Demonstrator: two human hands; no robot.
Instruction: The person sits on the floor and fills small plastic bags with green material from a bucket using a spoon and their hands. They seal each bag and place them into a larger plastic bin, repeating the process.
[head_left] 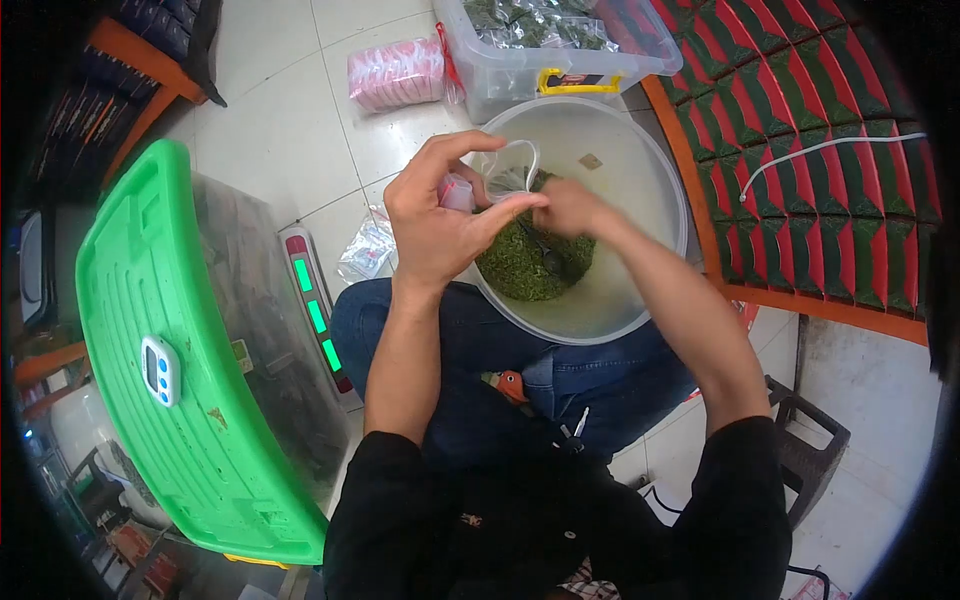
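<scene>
A small clear plastic bag (510, 172) is held with its mouth spread by my left hand (440, 212), whose fingers curl round it above the near left rim of a white tub. Pinkish-white packets (457, 193) sit in the palm of that hand. My right hand (568, 208), blurred by motion, is beside the bag over the tub; its fingers are smeared and what they hold cannot be made out. Chopped green leaves (520, 268) lie at the bottom of the tub (645, 270), with a dark spoon-like tool (556, 262) among them.
A green-lidded bin (215, 470) with a white timer (160, 370) stands at left, a scale (312, 300) beside it. Beyond the tub are a clear box (500, 80) of bags and a pink pack (396, 75). Red-green packets fill a rack (700, 190) at right.
</scene>
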